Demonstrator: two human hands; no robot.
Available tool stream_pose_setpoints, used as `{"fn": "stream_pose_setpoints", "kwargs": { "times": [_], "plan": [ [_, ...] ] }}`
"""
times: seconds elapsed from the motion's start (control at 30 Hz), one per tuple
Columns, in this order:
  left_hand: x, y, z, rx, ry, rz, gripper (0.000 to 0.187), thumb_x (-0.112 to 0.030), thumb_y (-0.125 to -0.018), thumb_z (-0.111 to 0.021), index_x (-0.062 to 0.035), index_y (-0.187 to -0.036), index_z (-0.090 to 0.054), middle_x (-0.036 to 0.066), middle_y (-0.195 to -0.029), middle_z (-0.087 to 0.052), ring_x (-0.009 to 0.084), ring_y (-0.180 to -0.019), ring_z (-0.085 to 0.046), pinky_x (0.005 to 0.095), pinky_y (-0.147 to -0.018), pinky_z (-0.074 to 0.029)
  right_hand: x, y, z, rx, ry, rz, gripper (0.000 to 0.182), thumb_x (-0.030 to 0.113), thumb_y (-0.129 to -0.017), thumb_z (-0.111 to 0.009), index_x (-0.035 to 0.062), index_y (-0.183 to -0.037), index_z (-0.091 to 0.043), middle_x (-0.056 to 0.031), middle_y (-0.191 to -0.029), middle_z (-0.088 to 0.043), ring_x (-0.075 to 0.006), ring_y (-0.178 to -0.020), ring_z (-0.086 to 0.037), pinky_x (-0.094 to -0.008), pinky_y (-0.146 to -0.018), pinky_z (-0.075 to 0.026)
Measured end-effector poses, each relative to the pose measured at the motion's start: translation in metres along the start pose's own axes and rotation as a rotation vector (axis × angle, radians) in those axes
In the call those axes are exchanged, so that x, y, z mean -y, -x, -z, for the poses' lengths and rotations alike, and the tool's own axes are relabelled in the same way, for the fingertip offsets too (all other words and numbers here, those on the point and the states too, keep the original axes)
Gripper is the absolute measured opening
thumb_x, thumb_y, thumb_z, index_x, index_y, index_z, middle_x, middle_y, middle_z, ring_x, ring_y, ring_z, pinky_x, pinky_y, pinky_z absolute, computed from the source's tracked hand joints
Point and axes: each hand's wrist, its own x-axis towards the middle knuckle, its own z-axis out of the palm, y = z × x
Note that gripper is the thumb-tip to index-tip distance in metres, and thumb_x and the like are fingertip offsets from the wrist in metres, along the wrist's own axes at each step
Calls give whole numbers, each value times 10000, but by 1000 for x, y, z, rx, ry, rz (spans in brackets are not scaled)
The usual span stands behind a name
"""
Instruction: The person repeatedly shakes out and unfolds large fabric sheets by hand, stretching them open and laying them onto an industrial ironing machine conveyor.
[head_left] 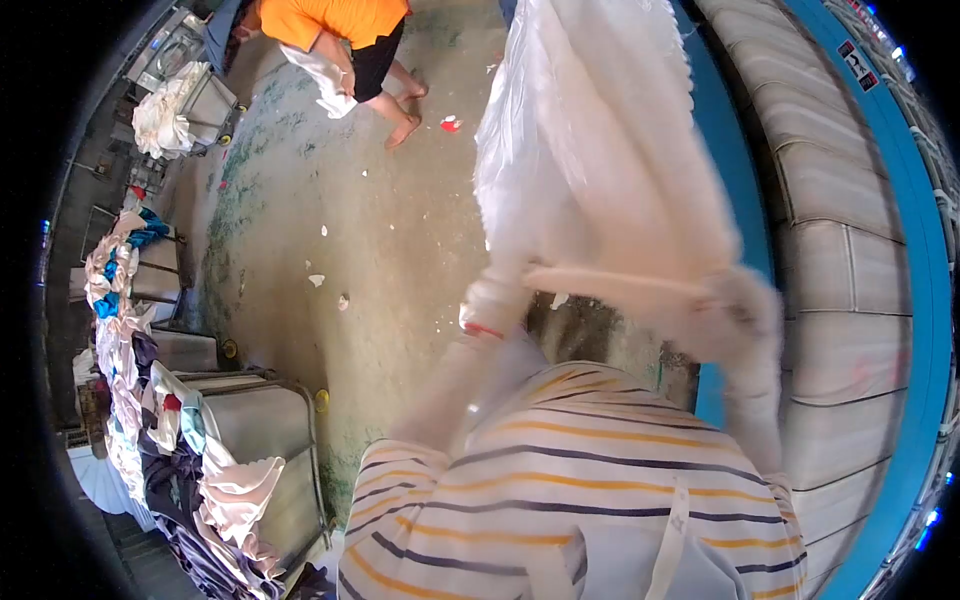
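Observation:
A large pale pinkish-white cloth [610,150] with a wavy, scalloped edge stretches out in front of me, its far end running past the top of the view. My left hand [500,298], with a red band at the wrist, is closed on the near left corner. At the near right corner, my right hand [738,310] grips the same cloth, though motion blurs its fingers. The near edge is pulled taut between both hands at about waist height. Part of the cloth's left side looks shiny and creased.
On my right runs a long machine with a blue frame [735,160] and a grey padded, segmented surface [850,265]. Carts [255,430] heaped with mixed fabrics [175,470] line the left. Another person in an orange shirt [335,18] bends over holding white cloth [325,80]. Scraps litter the floor.

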Motion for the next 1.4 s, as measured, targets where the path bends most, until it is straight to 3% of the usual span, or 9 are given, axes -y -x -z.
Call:
{"fn": "stream_pose_setpoints", "kwargs": {
  "times": [0.23, 0.43, 0.5, 0.73, 0.8, 0.9, 1.03, 1.3, 1.4],
  "plan": [
    [116, 20, 50, -31, -402, 542, 333, -372, -859, -539, -204, -1119, -661, 165, -999, -675, 354, -926, -653, 453, -773, -518, 27, 2, 110, -621, 525, 634, 401, 241, -997, -462, -58, -1264, -470, -131, -1102, -580, -195, -982, -575, -326, -853, -490],
    [185, 50, 78, -313, -450, 958, 322, -289, -847, -552, -36, -995, -684, 200, -952, -690, 338, -946, -669, 400, -824, -512, 28, -1, 175, -674, 201, 556, 490, 391, -973, -479, -28, -1228, -465, -139, -1196, -543, -211, -1015, -553, -334, -927, -443],
    [222, 45, 91, -871, 1198, 691, 247, -222, -871, -540, -57, -978, -689, 189, -963, -689, 297, -934, -673, 369, -816, -520, 23, 17, 183, -672, 569, 590, 464, 358, -943, -518, -24, -1205, -480, -123, -1164, -554, -199, -1002, -553, -324, -908, -445],
    [55, 9, 169, -1141, 735, -240, 446, -205, -893, -559, 31, -1262, -472, 147, -1013, -592, 189, -857, -592, 300, -764, -529, 7, 45, 142, -166, 424, 170, 499, 288, -757, -665, -6, -1152, -581, -102, -1128, -597, -204, -1025, -569, -324, -887, -455],
    [24, -12, 155, -999, 211, -510, 584, -309, -810, -667, 16, -1253, -470, 124, -1045, -586, 196, -879, -592, 302, -770, -522, 18, 29, 96, -3, 168, 51, 510, 275, -744, -703, 1, -1157, -584, -98, -1117, -608, -190, -1006, -584, -309, -855, -469],
    [-169, 17, 183, -47, -79, -705, 749, -560, -813, -619, -75, -1367, -482, 152, -1316, -535, 222, -1162, -526, 363, -1009, -385, 8, 14, 48, 76, -279, -35, 471, 230, -756, -695, -12, -1147, -591, -79, -1116, -606, -162, -1039, -558, -291, -863, -470],
    [-205, -1, 94, 204, -73, -1345, 583, -359, -732, -674, -93, -1242, -577, 119, -1344, -507, 276, -1303, -440, 398, -1078, -340, -38, 10, 22, 106, -395, -8, 449, 232, -786, -697, -6, -1151, -587, -61, -1066, -608, -133, -952, -561, -266, -797, -486],
    [-193, 25, 56, 599, 207, -1157, 350, -154, -765, -588, -19, -1086, -560, 175, -1258, -510, 320, -1237, -465, 393, -994, -412, -55, 11, 19, -72, 174, -36, 267, 162, -778, -659, 16, -1002, -658, -100, -925, -665, -245, -837, -638, -320, -722, -503],
    [-206, 32, 50, 393, 332, -1245, 194, -138, -706, -598, -15, -848, -552, 168, -1130, -540, 350, -1098, -513, 410, -937, -436, -49, 14, 17, -230, 10, -28, 241, 120, -739, -658, 14, -956, -666, -115, -898, -663, -242, -793, -633, -301, -703, -497]
  ]
}}
